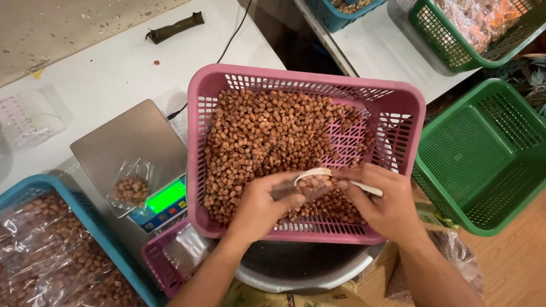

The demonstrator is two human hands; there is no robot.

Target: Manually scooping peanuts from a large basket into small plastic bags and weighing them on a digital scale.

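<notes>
At frame centre, my left grip (259, 207) pinches a clear bag (296, 190) (half-filled) while my right grip (387, 202) clamps a white scoop (318, 172) over the pink basket (398, 108) of nuts (261, 136).

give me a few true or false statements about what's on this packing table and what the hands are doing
1. The pink basket holds brown nuts. True.
2. The scale has nothing on its plate. False: a small clear bag with some nuts lies on it.
3. The right hand holds a pale scoop at the mouth of the clear bag that the left hand holds. True.
4. The green basket at the right is full of nuts. False: it shows only its mesh bottom.
5. The blue basket at the lower left holds filled clear bags. True.
</notes>
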